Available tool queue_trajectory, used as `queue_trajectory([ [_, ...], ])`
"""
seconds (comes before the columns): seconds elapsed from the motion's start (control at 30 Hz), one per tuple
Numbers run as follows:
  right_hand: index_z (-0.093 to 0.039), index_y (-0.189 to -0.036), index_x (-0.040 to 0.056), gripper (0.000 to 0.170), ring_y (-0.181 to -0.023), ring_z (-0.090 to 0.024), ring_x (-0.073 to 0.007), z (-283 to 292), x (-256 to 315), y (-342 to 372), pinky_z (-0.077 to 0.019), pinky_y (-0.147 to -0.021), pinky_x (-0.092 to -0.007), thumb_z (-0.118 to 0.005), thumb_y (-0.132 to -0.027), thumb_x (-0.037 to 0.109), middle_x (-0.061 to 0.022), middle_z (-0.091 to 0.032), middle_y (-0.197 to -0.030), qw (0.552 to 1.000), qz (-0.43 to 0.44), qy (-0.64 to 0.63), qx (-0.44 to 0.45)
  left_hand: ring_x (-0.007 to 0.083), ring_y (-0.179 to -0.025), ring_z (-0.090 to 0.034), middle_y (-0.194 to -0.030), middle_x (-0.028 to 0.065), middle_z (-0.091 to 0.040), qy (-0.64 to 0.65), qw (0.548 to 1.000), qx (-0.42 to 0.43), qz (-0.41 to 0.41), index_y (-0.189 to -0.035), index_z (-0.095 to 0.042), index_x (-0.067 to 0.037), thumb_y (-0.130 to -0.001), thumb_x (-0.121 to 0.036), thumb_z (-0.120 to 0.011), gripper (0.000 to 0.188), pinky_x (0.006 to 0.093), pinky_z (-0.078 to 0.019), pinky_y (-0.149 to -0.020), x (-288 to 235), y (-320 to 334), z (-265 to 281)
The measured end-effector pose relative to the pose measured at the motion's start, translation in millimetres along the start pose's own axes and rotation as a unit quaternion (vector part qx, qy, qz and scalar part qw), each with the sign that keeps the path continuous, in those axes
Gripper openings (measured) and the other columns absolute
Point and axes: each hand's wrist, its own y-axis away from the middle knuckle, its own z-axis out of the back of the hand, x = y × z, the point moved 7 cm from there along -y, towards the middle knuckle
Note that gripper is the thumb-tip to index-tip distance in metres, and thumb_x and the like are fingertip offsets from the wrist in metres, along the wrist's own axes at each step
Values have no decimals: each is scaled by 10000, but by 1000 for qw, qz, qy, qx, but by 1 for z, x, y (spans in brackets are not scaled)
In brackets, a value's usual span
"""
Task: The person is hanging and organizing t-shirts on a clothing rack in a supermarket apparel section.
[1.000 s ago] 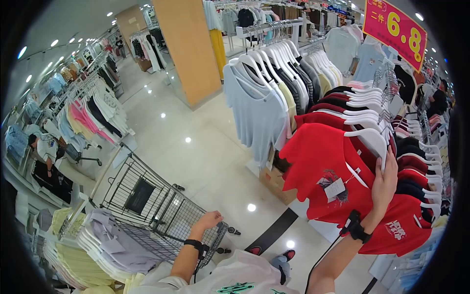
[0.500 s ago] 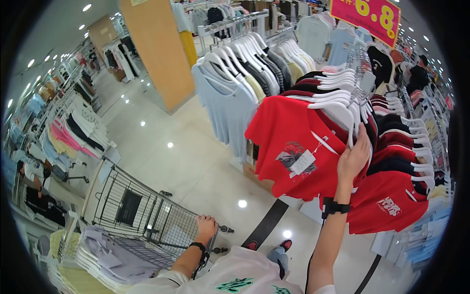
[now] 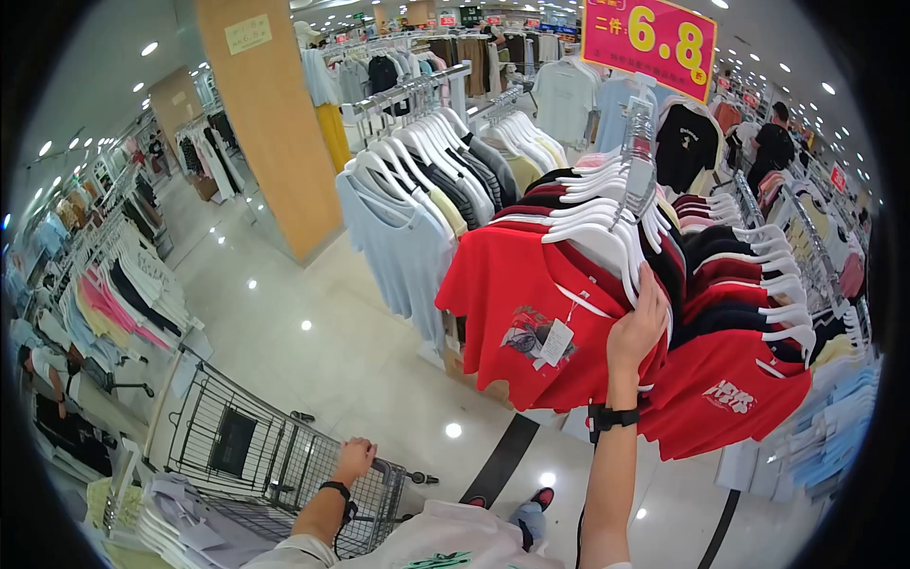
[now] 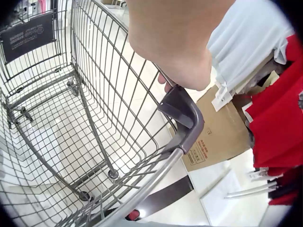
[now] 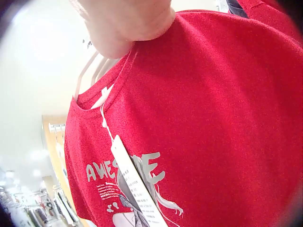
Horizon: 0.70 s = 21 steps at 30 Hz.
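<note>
A red T-shirt [image 3: 512,318] with a dark print and a white tag hangs on a white hanger [image 3: 592,242] at the near end of a rack. My right hand [image 3: 637,327] grips its shoulder by the hanger's end; in the right wrist view the hand [image 5: 130,23] covers that shoulder and its fingertips are hidden. My left hand [image 3: 354,458] holds the near corner of a wire shopping cart [image 3: 284,455]. The left wrist view has this hand [image 4: 175,42] over the cart's rim [image 4: 187,118], a few fingertips showing beyond it, and a bare wire basket.
Another red shirt [image 3: 725,394] hangs to the right, and light blue shirts [image 3: 403,242] to the left. A pink price sign [image 3: 649,43] stands above the rack. A cardboard box [image 4: 222,132] lies below the clothes. Beyond the cart are a wooden pillar [image 3: 265,133] and tiled floor [image 3: 275,284].
My left hand has come down onto the cart's corner from just above it. The head view has shifted, so the rack appears farther left; my right hand stays at the red shirt's shoulder.
</note>
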Motion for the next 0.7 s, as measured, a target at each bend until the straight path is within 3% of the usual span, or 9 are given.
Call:
queue_trajectory([
  [0.07, -574, -1437, 67, 676, -1257, -584, -307, -1, -4, 0, -419, -1065, -427, -477, -802, -147, -105, -641, -1393, 1000, 12, -8, -9, 334, -971, -672, -894, 105, -755, -110, 992, 49, 22, -882, -765, -77, -970, -342, -536, 362, 518, -439, -914, 9, -3, -13],
  [0.17, -605, -1402, 44, 684, -1188, -617, -342, -5, -4, 2, -448, -1022, -432, -467, -764, -159, -134, -669, -1338, 999, 15, 4, -38, 341, -925, -671, -860, 131, -760, -199, 975, 23, 99, -852, -769, -68, -966, -304, -511, 368, 509, -444, -888, 1, -7, -24],
  [0.33, -597, -1421, 48, 712, -1200, -604, -346, -2, 4, 3, -441, -1044, -437, -433, -754, -140, -131, -660, -1349, 999, 5, -16, -32, 344, -922, -660, -810, 149, -760, -164, 981, 39, 99, -817, -774, -55, -941, -292, -503, 381, 524, -417, -905, -21, -2, -10],
  [0.47, -567, -1456, 77, 736, -1240, -576, -336, 0, 4, 2, -421, -1056, -448, -471, -756, -127, -121, -643, -1380, 1000, 3, -18, 11, 330, -888, -644, -768, 136, -750, -153, 984, -4, 86, -753, -755, -71, -934, -295, -519, 373, 513, -408, -875, -22, -4, -19],
  [0.53, -571, -1444, 96, 635, -1198, -594, -323, 2, 5, -6, -391, -1075, -437, -563, -830, -67, -108, -649, -1357, 998, 1, -44, 40, 328, -872, -638, -757, 133, -746, -141, 986, -17, 84, -736, -748, -74, -930, -297, -526, 369, 510, -406, -857, -25, 0, -22],
  [0.63, -602, -1348, 62, 470, -1140, -630, -325, 7, 9, -24, -436, -1037, -443, -710, -892, 90, -150, -669, -1223, 997, -10, 39, 67, 326, -840, -630, -733, 138, -737, -107, 991, -48, 66, -715, -733, -73, -920, -302, -537, 364, 506, -400, -828, -36, 0, -27],
  [0.7, -600, -1337, 49, 466, -1146, -628, -335, 2, 12, -36, -451, -1022, -447, -720, -892, 119, -157, -665, -1213, 998, -19, 10, 62, 331, -819, -626, -713, 144, -727, -102, 992, -56, 43, -709, -723, -69, -913, -296, -541, 355, 516, -392, -811, -44, 0, -28],
])
